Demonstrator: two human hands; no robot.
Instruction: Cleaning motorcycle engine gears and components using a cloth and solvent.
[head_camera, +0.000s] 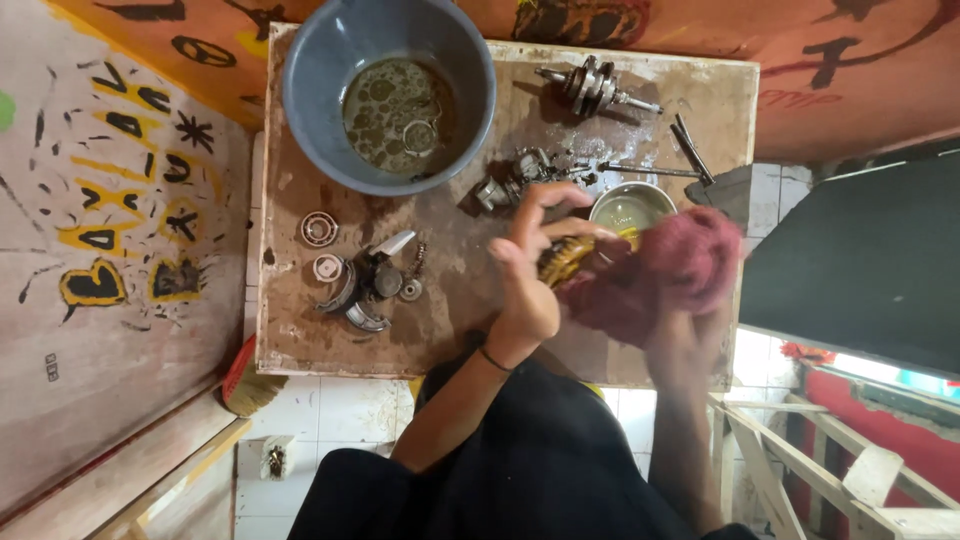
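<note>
A yellowish-brown metal part (566, 258) is held above the bench, its right end covered by a crumpled dark red rag (672, 270).

Repair workshop: grimy bench (300, 340) w/ crankshaft (597, 87), bearings (319, 229), basin of dirty oil (388, 92).

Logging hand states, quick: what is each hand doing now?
Left hand: holding a yellowish part.
Right hand: blurred, gripping a red rag.

Bare board (455, 330) lies open before the hands; basin (388, 90), crankshaft (596, 88) and clutch parts (365, 285) block the rest.
</note>
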